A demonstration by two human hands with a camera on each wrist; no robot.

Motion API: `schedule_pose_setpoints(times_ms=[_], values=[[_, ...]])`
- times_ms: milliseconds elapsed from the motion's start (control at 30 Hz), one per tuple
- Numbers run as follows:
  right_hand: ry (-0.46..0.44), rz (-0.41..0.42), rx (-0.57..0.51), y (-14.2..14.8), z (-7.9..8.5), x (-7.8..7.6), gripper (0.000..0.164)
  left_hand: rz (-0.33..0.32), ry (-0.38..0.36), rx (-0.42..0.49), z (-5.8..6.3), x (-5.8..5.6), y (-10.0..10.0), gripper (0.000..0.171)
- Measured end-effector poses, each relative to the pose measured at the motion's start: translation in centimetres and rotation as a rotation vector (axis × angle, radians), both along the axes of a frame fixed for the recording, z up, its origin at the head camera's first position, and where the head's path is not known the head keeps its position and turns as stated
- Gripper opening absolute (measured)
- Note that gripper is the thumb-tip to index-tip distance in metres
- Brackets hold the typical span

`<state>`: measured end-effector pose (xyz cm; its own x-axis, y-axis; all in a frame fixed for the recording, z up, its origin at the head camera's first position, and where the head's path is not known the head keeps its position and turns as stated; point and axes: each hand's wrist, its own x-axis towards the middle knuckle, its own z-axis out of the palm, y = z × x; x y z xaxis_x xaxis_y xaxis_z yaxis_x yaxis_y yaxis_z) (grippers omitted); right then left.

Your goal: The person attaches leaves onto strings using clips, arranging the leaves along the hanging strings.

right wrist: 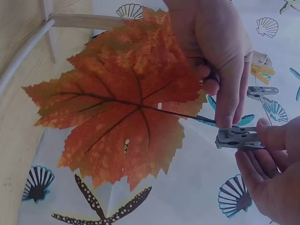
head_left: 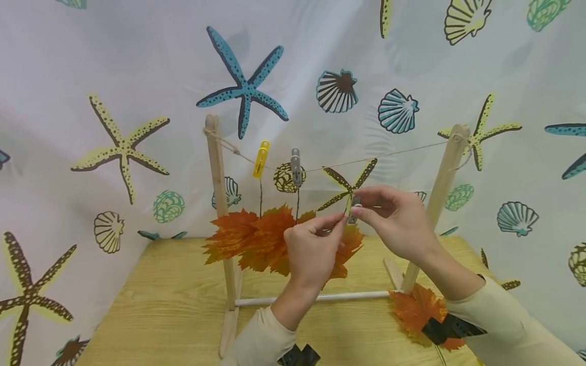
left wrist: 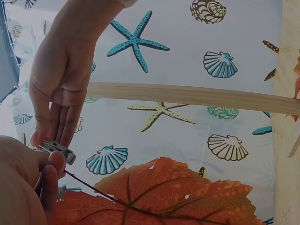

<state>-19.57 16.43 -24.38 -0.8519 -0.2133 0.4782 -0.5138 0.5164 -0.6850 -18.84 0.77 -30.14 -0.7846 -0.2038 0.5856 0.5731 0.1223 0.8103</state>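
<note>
My left hand pinches the dark stem of an orange artificial maple leaf between thumb and fingertips. A grey clothespin is pinched by my right hand, right above the left fingertips. In the right wrist view the stem's end reaches the clothespin's tip; whether it lies in the jaws I cannot tell. Both hands are at the twine, which the fingers partly hide. Further left, a yellow clothespin and another grey clothespin sit on the twine, with stems of orange leaves hanging below.
Two wooden posts, left and right, carry the twine and are joined low by a white rod. Another orange leaf lies on the wooden table by the right post. A patterned curtain hangs behind.
</note>
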Motion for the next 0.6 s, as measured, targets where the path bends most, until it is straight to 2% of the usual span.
schedule_pose_setpoints(times_ms=[100,267,600], values=[[-0.063,0.007,-0.035,-0.2,0.4,-0.2,0.029,-0.019,-0.020,0.019,0.2,-0.1,-0.3,0.012],[-0.086,0.006,-0.077,-0.3,1.2,-0.3,0.029,-0.012,-0.037,0.008,0.9,-0.1,-0.7,0.011],[0.079,0.036,-0.133,-1.3,3.4,-0.4,0.024,0.060,0.069,-0.017,2.7,-0.2,-0.8,0.012]])
